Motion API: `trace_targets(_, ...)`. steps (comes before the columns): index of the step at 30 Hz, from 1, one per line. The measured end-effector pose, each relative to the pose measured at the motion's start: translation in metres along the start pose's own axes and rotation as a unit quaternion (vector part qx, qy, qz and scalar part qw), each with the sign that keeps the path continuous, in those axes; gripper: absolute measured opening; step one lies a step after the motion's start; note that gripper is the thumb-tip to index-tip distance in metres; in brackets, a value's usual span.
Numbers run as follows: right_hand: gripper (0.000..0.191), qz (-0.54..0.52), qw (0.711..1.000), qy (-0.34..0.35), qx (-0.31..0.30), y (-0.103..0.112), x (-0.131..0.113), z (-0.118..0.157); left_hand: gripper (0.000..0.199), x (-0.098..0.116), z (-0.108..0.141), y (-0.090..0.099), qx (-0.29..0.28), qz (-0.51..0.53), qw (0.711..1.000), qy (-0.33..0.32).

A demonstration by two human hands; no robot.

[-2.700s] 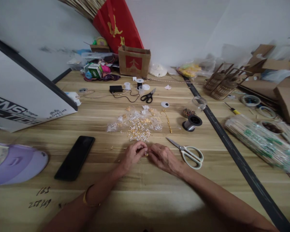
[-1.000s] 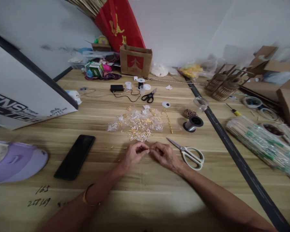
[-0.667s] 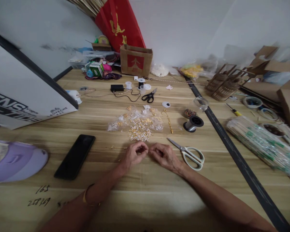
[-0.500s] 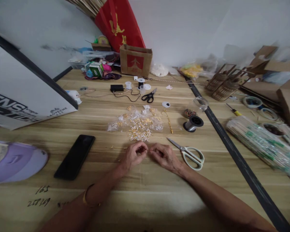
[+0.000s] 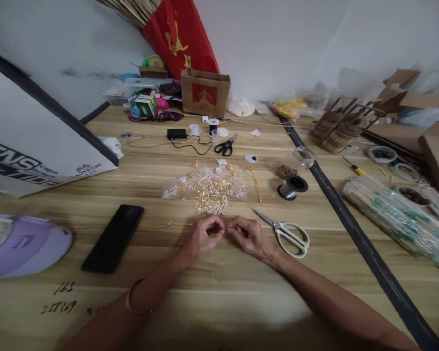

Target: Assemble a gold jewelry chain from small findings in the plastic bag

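Note:
My left hand [image 5: 206, 234] is curled with thumb and fingertips pinched together, resting low over the table [image 5: 241, 297]. Facing it, my right hand [image 5: 249, 237] is pinched the same way, its fingertips a small gap from the left ones. Whatever they grip is too small to make out. A thin gold chain [image 5: 175, 224] lies on the wood and runs up to my left hand. Just beyond both hands is a pile of small gold and silver jewelry findings [image 5: 212, 199], with clear plastic bags [image 5: 173, 189] around it. Scissors with pale green handles [image 5: 292, 239] lie right of my right hand.
A black phone [image 5: 113, 238] and a purple visor [image 5: 32, 246] are at left. Beyond the pile lie a gold chain [image 5: 255, 183], a spool of wire [image 5: 292, 187], a jar of beads [image 5: 288, 170] and black scissors [image 5: 226, 145]. Packaged sticks [image 5: 395, 214] lie at right.
My fingertips have drawn very slightly apart, and the curl of my left hand looks a little rounder. Everything on the table stays where it was.

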State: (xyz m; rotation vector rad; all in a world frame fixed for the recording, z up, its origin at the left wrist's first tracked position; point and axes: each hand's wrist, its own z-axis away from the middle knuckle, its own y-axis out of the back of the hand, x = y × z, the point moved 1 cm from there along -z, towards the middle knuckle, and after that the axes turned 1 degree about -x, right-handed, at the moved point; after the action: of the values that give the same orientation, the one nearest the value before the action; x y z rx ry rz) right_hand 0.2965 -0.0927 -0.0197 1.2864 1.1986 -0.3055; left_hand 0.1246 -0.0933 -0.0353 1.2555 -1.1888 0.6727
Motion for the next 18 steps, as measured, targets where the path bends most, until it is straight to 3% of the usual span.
trace_targets(18,0.02,0.001,1.0,-0.012,-0.029,0.004,-0.0072,-0.0004,0.007,0.0027,0.0012,0.0016,-0.013,0.023,0.999,0.031)
